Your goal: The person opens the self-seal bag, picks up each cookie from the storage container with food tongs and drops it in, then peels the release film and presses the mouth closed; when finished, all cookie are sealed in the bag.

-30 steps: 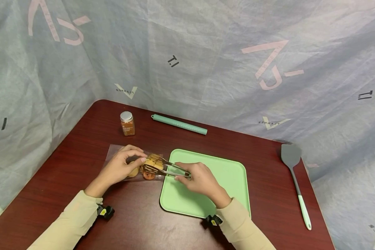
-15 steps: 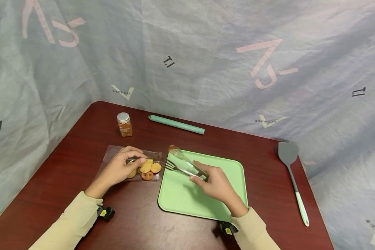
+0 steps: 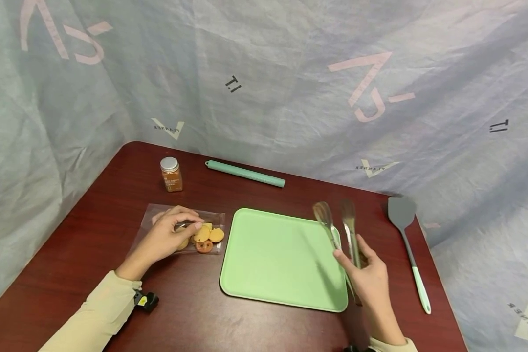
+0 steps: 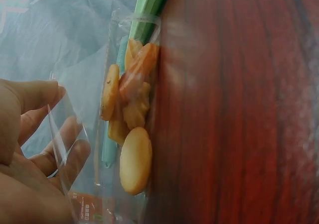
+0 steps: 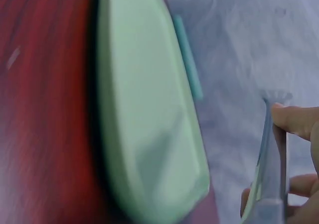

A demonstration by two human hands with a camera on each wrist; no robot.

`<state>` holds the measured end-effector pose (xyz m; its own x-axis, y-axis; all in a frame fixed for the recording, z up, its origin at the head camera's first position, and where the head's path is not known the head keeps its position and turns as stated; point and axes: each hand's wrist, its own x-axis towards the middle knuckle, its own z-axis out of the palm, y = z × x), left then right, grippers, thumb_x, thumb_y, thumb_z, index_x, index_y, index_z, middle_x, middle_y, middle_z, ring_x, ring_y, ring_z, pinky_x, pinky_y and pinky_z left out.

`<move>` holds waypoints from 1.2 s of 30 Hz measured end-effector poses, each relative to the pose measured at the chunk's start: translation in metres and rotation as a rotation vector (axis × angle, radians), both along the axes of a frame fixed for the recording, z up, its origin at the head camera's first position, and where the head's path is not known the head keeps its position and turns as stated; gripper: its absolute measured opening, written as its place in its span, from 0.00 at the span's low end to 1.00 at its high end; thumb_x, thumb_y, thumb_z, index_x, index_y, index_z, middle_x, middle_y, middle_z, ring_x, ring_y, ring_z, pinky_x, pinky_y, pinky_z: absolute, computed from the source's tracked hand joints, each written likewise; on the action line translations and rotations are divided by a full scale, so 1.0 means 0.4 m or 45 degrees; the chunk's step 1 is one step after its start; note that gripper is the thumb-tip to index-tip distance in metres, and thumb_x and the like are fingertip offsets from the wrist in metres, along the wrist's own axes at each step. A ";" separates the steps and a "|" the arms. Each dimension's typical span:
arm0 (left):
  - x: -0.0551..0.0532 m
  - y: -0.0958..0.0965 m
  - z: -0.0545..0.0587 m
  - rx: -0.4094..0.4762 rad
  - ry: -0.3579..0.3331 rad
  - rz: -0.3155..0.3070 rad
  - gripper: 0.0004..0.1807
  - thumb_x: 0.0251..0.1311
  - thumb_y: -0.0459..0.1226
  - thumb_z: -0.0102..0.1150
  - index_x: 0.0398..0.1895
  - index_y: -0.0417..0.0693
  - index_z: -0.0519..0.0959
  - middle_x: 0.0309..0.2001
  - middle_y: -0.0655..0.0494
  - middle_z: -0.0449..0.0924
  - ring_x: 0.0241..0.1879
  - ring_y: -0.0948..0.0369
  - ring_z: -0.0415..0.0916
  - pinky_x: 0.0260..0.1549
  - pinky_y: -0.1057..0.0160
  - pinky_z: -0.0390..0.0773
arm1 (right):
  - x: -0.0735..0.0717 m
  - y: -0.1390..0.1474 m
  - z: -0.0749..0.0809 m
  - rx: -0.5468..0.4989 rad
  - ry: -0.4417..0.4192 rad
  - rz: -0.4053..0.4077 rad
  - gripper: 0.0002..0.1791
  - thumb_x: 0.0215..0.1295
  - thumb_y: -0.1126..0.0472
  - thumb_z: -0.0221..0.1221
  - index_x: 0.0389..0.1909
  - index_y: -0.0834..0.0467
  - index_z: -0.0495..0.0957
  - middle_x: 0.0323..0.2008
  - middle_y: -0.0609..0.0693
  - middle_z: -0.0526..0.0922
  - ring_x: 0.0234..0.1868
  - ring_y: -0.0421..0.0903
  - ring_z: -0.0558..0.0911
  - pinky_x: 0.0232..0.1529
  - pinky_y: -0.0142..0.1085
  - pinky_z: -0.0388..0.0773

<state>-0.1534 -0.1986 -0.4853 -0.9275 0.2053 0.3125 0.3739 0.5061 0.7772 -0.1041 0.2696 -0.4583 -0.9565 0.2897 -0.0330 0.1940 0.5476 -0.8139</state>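
My left hand (image 3: 169, 232) pinches the upper film of a clear plastic bag (image 4: 70, 119) between thumb and index finger. Inside it lie several cookies: pale round ones (image 4: 135, 161), a yellowish one (image 3: 217, 235) and a reddish-orange one with holes (image 3: 204, 247). Metal tongs (image 3: 351, 234) are in my right hand (image 3: 371, 278), over the right edge of a light green tray (image 3: 281, 264). Their two arms stand apart, heads pointing away from me. The heads are blurred, so whether anything clings to them is unclear. No cookie shows on the tray.
A silver-lidded spice jar (image 3: 171, 175) stands at the back left. Behind the tray lies a teal stick-shaped case (image 3: 245, 173). A grey spatula (image 3: 407, 244) with a light green handle lies along the right. A grey cloth (image 3: 264, 88) hangs behind the dark red table (image 3: 189, 313).
My right hand has carried the tongs from the bag rightward across the tray to its right edge. A blurred brown piece near the tongs half a second ago is gone. The left hand stays put.
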 end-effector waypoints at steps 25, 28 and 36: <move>-0.001 0.000 0.006 0.019 -0.033 -0.019 0.04 0.65 0.34 0.68 0.41 0.45 0.88 0.48 0.50 0.82 0.52 0.51 0.75 0.53 0.42 0.48 | 0.086 0.150 -0.073 0.715 -0.315 0.090 0.67 0.57 0.21 0.58 0.77 0.71 0.50 0.58 0.79 0.67 0.56 0.76 0.69 0.46 0.66 0.69; -0.001 0.002 0.007 0.031 -0.035 -0.020 0.04 0.64 0.34 0.69 0.41 0.45 0.88 0.48 0.51 0.82 0.52 0.51 0.75 0.53 0.42 0.47 | 0.086 0.142 -0.036 0.758 -0.316 0.237 0.64 0.62 0.24 0.56 0.77 0.71 0.49 0.66 0.79 0.57 0.60 0.80 0.59 0.50 0.70 0.63; -0.004 -0.003 0.011 0.008 -0.019 -0.023 0.05 0.65 0.35 0.68 0.42 0.46 0.88 0.47 0.56 0.82 0.51 0.52 0.75 0.54 0.40 0.49 | 0.036 -0.072 0.062 0.598 0.331 0.749 0.25 0.65 0.49 0.70 0.59 0.57 0.82 0.61 0.58 0.77 0.62 0.61 0.71 0.58 0.58 0.67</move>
<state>-0.1551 -0.1999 -0.4809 -0.9282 0.2200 0.3001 0.3712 0.4945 0.7859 -0.0895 0.2410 -0.4336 -0.9172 -0.3371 0.2122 -0.3979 0.7983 -0.4520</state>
